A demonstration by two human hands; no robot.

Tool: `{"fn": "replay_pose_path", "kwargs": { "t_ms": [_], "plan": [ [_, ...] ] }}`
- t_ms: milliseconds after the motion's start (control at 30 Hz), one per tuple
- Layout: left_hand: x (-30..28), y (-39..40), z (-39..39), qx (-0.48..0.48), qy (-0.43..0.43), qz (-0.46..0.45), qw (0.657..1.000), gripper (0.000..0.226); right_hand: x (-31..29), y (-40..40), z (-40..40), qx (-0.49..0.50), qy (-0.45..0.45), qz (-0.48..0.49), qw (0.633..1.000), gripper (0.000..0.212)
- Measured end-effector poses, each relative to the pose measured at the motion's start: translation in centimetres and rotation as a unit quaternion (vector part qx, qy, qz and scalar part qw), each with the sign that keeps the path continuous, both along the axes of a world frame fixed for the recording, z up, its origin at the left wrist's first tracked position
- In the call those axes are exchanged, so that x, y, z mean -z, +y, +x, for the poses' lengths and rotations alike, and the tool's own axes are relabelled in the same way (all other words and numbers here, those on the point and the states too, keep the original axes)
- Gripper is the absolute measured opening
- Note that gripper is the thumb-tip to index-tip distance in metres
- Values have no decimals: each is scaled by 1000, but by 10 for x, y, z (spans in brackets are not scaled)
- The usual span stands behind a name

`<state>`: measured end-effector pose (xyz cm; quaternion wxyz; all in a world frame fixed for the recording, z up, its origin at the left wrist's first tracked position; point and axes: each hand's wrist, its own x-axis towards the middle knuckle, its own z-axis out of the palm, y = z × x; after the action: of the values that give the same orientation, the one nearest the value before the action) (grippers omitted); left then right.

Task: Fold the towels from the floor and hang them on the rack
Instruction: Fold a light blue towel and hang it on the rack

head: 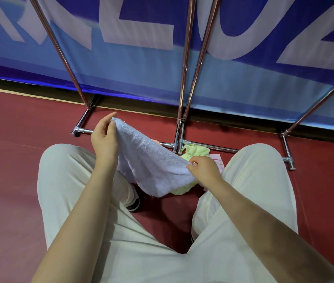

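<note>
The person crouches on the red floor (9, 180), knees in pale trousers (64, 170) on both sides of the view. Between the knees, 2 hands hold 1 pale blue towel (149, 166) in the air, above the floor. The left hand (103, 137) pinches an upper corner of it between thumb and fingers, raised higher. The right hand (203, 169) pinches the opposite corner, lower and closer to the right knee. The cloth hangs slack between them and its lowest part droops down over the floor; I cannot tell if it is already doubled.

Just behind and under the blue towel lies a yellow-green towel (196, 151), crumpled on the floor, and beside it a pink towel (218, 160), partly hidden by the right hand. A small orange piece (154, 141) shows at the blue towel's upper edge; what it is I cannot tell.

Further away stands the rack (184, 58) of shiny metal tubes, its feet on the floor before a blue banner (141, 64). On the parts of the rack which are visible, 0 towels hang; the top bars are out of view.

I judge the task is at an early stage: 1 towel is being spread for folding, at least 2 more wait on the floor, and the hanging is not yet done.

No container is visible here.
</note>
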<state>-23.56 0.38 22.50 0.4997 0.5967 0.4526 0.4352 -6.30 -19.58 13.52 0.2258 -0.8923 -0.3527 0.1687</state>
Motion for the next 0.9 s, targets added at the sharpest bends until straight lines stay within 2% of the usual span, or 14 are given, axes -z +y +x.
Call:
{"fn": "replay_pose_path", "kwargs": {
  "t_ms": [100, 233, 367, 433, 500, 533, 600, 633, 667, 700, 733, 833, 900],
  "plan": [
    [3, 1, 1, 33, 17, -18, 999, 29, 1, -1, 1, 17, -27, -22, 999, 15],
    [6, 2, 1, 25, 19, -31, 999, 28, 8, 1, 6, 17, 18, 3, 1000, 14],
    [8, 6, -1, -7, 11, -31, 999, 28, 14, -1, 15, -13, -2, -70, 997, 16],
    [8, 7, -2, -26, 6, -32, 999, 28, 13, -1, 16, -8, 20, -84, 996, 12],
    [9, 8, -3, -49, -4, -40, 998, 27, 4, 3, 17, 60, 104, 13, 993, 8],
    [9, 8, -3, -60, -6, -44, 997, 27, -3, 5, 20, 128, 169, 107, 971, 7],
    [11, 9, -3, -70, -6, -48, 996, 29, -27, 7, 31, 260, 286, 312, 868, 5],
    [13, 9, -3, -65, 1, -44, 997, 31, -38, 6, 38, 292, 318, 374, 821, 10],
    [14, 9, -2, -53, 18, -35, 998, 33, -49, 3, 46, 304, 334, 402, 797, 12],
    [16, 9, -1, -37, 40, -21, 998, 35, -59, 0, 53, 301, 340, 408, 792, 8],
    [18, 8, 1, -19, 59, -7, 998, 35, -67, -3, 58, 292, 330, 401, 803, 3],
    [23, 3, 6, 14, 82, 5, 997, 32, -75, -14, 71, 272, 257, 359, 855, 7],
    [26, 0, 9, 22, 81, -4, 996, 28, -77, -17, 76, 258, 225, 357, 869, 16]
  ]
}}
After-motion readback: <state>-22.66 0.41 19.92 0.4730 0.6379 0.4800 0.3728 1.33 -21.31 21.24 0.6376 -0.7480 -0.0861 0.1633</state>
